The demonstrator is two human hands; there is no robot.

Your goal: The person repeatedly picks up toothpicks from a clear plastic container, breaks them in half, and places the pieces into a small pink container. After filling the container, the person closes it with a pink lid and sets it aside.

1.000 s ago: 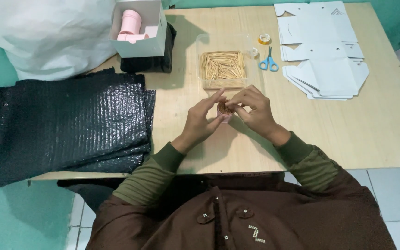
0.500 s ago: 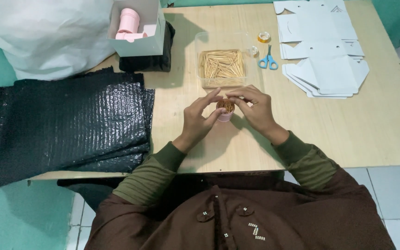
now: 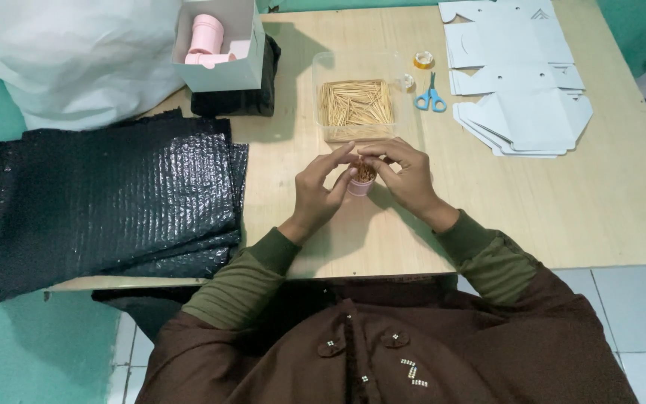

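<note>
At inspection, a small pink container [image 3: 359,185] stood on the wooden table [image 3: 607,202], just in front of the clear tray of toothpicks [image 3: 355,109]. The left hand [image 3: 319,191] cupped its side, fingers curled against the wall. The right hand [image 3: 405,176] pinched with thumb and forefinger at a bundle of toothpicks [image 3: 365,171] standing in the mouth; the exact contact appeared partly hidden by the fingers.

Judgement: the container looked light, rigid and smooth, liable to tip, so it is best steadied round its lower wall. The sticks are thin, stiff and brittle, and are best gripped together near their upper ends.

Blue scissors [image 3: 431,96], flat white cartons [image 3: 517,82] and black bubble wrap [image 3: 106,194] lay apart.
</note>
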